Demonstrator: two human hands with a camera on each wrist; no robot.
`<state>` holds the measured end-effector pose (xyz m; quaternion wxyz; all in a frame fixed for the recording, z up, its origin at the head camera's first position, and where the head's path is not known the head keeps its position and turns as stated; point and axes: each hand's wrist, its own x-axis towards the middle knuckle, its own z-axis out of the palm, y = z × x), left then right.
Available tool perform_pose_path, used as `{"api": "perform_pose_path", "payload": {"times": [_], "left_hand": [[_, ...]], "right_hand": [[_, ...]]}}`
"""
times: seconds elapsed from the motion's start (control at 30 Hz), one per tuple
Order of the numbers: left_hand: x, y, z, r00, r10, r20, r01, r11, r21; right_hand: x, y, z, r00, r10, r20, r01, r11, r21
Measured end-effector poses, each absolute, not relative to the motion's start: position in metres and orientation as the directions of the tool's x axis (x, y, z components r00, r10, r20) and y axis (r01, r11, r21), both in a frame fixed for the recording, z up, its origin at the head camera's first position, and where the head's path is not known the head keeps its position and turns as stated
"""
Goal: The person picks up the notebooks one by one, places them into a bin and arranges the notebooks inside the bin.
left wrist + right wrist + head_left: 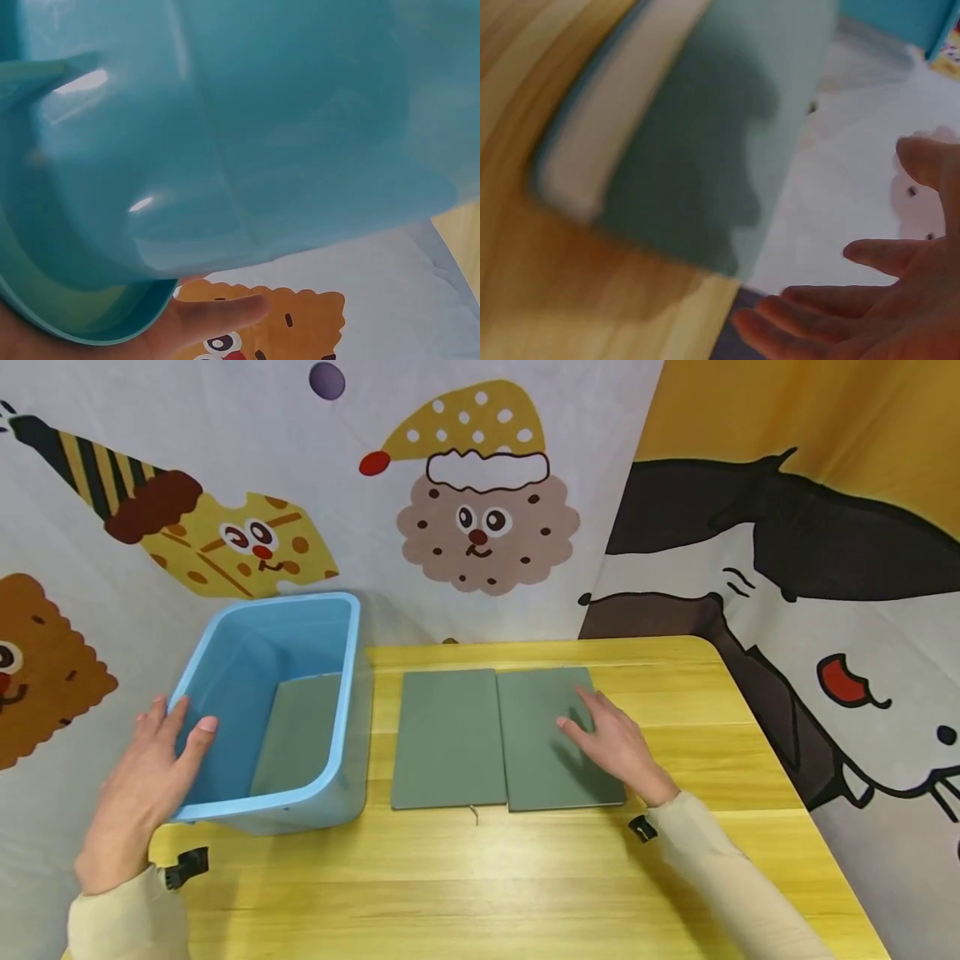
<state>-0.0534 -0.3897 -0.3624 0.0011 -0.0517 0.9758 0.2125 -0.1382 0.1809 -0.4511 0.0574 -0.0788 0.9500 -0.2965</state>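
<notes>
A blue plastic bin point(352, 693) stands on the left of the table. My left hand point(146, 768) rests at its left rim, thumb over the inside and fingers straight along the outside. In the left wrist view the bin's smooth wall point(300, 135) fills most of the picture. A grey-green notebook point(300, 727) lies inside the bin. Two similar notebooks lie side by side to its right, the left notebook point(448, 739) and the right notebook point(543, 768). Over the right one hovers my right hand point(615, 743), fingers spread and holding nothing; its shadow falls on the cover point(705, 135).
The yellow wood-grain table point(487, 885) extends in front of the notebooks and to their right. A thin ribbon point(475, 815) sticks out at the notebooks' near edge. A cartoon-printed cloth point(375, 543) hangs behind the table and along its sides.
</notes>
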Motion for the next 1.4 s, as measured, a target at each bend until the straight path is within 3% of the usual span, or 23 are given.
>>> {"api": "perform_pose_path", "payload": {"times": [0.23,0.4,0.57,0.97,1.4], "left_hand": [[-0.048,-0.389,-0.362,-0.992,-0.121,-0.029,-0.121,0.9,0.419],[-0.046,-0.39,-0.362,-0.991,-0.13,-0.031,-0.131,0.897,0.423],[-0.046,-0.393,-0.356,-0.99,-0.141,-0.03,-0.141,0.895,0.424],[-0.046,-0.39,-0.356,-0.982,-0.188,-0.022,-0.18,0.889,0.42],[-0.049,-0.387,-0.362,-0.987,-0.159,-0.018,-0.151,0.894,0.422]], "right_hand": [[-0.14,0.189,-0.47,-0.971,-0.146,-0.191,-0.047,0.894,-0.445],[-0.137,0.179,-0.475,-0.969,-0.142,-0.2,-0.059,0.925,-0.374],[-0.142,0.171,-0.47,-0.967,-0.13,-0.22,-0.032,0.916,-0.399],[-0.159,0.177,-0.459,-0.916,-0.054,-0.399,0.144,0.881,-0.45],[-0.156,0.197,-0.477,-0.92,-0.157,-0.359,0.039,0.875,-0.483]]}}
